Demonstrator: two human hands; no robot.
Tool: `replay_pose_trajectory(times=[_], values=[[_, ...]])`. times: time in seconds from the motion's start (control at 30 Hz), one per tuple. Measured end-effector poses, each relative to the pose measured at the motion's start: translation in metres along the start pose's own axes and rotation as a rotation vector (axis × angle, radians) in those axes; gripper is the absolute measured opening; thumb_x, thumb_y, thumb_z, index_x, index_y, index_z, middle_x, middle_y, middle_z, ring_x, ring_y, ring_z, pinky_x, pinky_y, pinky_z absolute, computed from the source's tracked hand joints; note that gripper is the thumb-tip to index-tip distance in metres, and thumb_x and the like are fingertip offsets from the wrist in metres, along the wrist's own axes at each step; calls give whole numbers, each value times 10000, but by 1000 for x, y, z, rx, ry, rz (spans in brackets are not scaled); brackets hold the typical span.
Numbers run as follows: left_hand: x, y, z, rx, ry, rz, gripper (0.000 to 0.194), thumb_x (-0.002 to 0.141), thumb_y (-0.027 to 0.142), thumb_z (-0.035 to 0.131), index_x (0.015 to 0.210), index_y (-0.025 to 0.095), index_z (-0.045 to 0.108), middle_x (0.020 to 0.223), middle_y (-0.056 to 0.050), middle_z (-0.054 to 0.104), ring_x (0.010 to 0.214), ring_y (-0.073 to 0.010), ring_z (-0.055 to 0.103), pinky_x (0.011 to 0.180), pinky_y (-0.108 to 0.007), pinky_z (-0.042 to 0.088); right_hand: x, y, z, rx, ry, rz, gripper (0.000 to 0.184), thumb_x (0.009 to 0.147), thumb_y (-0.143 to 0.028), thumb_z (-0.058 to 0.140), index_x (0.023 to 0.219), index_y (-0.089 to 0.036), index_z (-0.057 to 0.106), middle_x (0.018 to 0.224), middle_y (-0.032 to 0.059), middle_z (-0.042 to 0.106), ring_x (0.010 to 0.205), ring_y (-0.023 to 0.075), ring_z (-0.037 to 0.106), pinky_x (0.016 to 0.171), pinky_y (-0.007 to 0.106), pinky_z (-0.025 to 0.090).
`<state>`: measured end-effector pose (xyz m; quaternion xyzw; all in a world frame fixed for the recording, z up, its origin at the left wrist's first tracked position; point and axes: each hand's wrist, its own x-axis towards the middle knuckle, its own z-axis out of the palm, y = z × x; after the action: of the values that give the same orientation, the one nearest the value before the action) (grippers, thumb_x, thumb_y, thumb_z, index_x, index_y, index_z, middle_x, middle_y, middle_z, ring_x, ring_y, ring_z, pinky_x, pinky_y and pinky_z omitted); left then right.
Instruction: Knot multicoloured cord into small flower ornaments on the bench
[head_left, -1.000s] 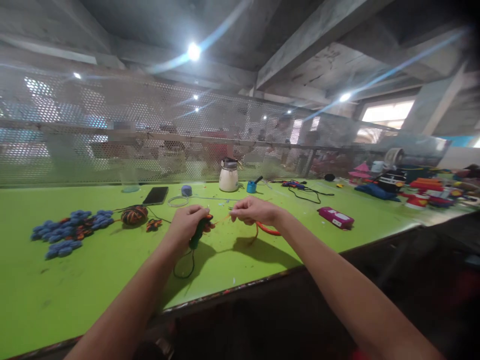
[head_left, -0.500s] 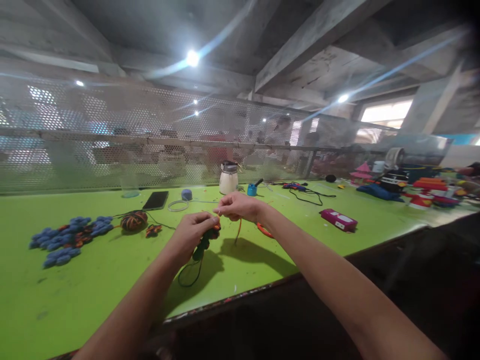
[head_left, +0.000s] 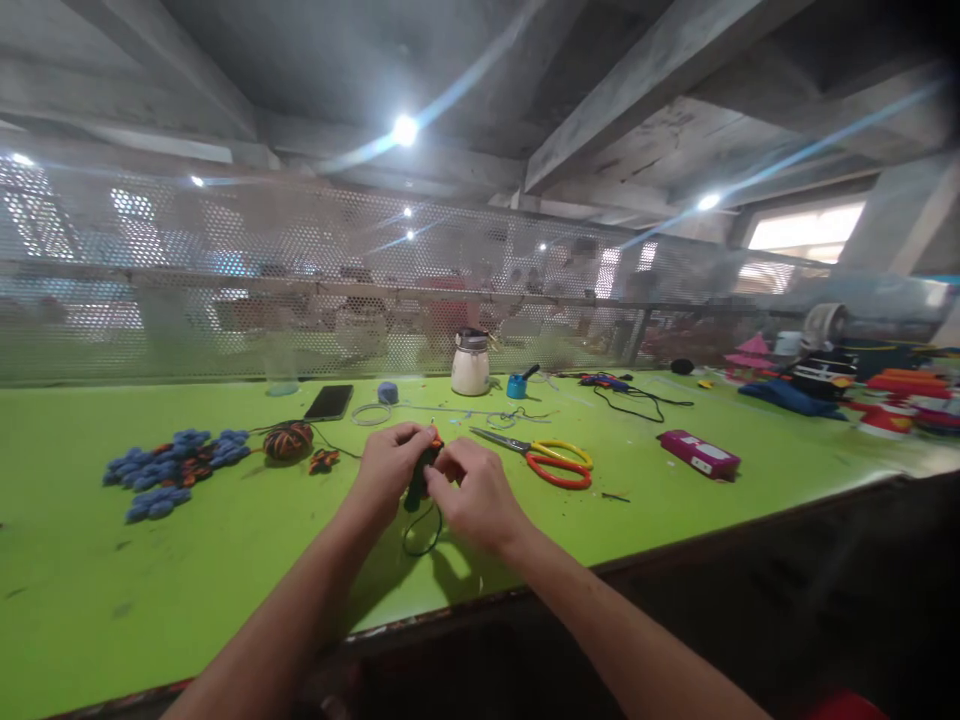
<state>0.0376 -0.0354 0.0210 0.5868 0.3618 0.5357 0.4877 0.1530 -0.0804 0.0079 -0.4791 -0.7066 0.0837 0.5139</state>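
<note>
My left hand [head_left: 390,465] is closed on a small dark green and orange crocheted piece [head_left: 415,490], held just above the green table. Close against its right side is my right hand [head_left: 476,492], fingers bent and pinched at the piece; what lies between those fingertips is hidden. A dark yarn loop [head_left: 424,545] hangs below the piece. To the right of my hands lie scissors [head_left: 561,464] with one yellow and one orange handle, blades pointing left. On the left are a ball of brown and orange yarn [head_left: 288,441] and a small orange crocheted flower [head_left: 324,461].
Blue crocheted flowers [head_left: 176,470] lie at the left, with a phone [head_left: 329,403] behind the yarn ball. A cream jar [head_left: 470,364], a blue pot [head_left: 517,385] and a purple box [head_left: 699,454] stand farther off. A perforated screen [head_left: 337,300] borders the back; the table's edge runs near my forearms.
My right hand has come down and closer, from above the piece to its right side. The orange strand under it no longer shows. The scissors are now uncovered, and the view has shifted slightly.
</note>
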Motion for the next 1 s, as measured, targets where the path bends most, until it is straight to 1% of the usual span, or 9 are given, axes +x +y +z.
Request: replay_pose_trajectory(times=[0.07, 0.1, 0.23, 0.33, 0.43, 0.57, 0.7, 0.83, 1.0], values=[[2, -2, 0, 6, 34, 48, 175, 629, 289, 685, 563, 135, 635, 539, 9, 585, 499, -105, 515, 499, -215, 415, -2, -2, 7, -108, -46, -18, 171, 750, -219, 541, 589, -174, 503, 645, 27, 546, 637, 139, 474, 608, 269, 339], [3, -3, 0, 6, 45, 52, 169, 628, 284, 687, 561, 136, 639, 550, 8, 590, 517, -106, 516, 515, -213, 412, -1, -2, 11, -115, -65, -8, 175, 747, -221, 541, 582, -173, 514, 648, 32, 560, 632, 139, 474, 610, 269, 337], [5, -2, -1, 21, 63, 50, 166, 634, 295, 683, 574, 143, 656, 568, -3, 601, 546, -123, 521, 529, -222, 403, 2, 3, 23, 22, -72, 83, 198, 728, -232, 538, 541, -169, 516, 553, -4, 521, 523, 104, 403, 538, 243, 306], [2, 5, -3, 40, 0, 61, 188, 647, 320, 671, 580, 145, 675, 576, -19, 615, 555, -142, 532, 511, -230, 396, 3, 7, 24, 188, -25, 219, 250, 715, -273, 541, 492, -165, 507, 476, -31, 443, 471, 90, 345, 487, 233, 282], [-1, 13, -6, 70, -104, 100, 175, 663, 312, 659, 662, 148, 720, 637, -45, 666, 615, -172, 578, 529, -242, 421, 1, 10, 17, 304, -17, 301, 258, 699, -320, 560, 500, -156, 542, 464, -33, 431, 467, 92, 343, 474, 230, 287], [0, 14, -9, 115, -191, 165, 169, 657, 231, 673, 791, 156, 743, 782, -76, 732, 728, -201, 639, 666, -282, 488, -2, 9, -1, 306, -46, 264, 288, 728, -339, 544, 515, -147, 558, 477, -24, 444, 481, 93, 354, 484, 229, 298], [2, 10, -11, 191, -314, 239, 187, 705, 251, 671, 853, 158, 738, 870, -101, 739, 788, -220, 660, 735, -313, 502, -7, 9, -16, 250, -92, 234, 304, 761, -327, 528, 523, -140, 561, 480, -24, 428, 484, 91, 355, 476, 227, 277], [1, 10, -12, 403, -286, 374, 149, 755, 272, 638, 806, 179, 743, 821, -87, 727, 775, -217, 645, 735, -307, 481, -13, 11, -23, 203, -135, 223, 311, 781, -310, 512, 516, -147, 532, 480, -31, 404, 478, 86, 338, 472, 227, 256], [0, 10, -14, 424, -321, 430, 184, 813, 304, 581, 838, 186, 719, 818, -71, 709, 769, -204, 630, 717, -288, 462, -20, 11, -25, 102, -109, 139, 321, 785, -279, 506, 494, -169, 427, 487, -42, 345, 482, 84, 306, 470, 235, 228]])
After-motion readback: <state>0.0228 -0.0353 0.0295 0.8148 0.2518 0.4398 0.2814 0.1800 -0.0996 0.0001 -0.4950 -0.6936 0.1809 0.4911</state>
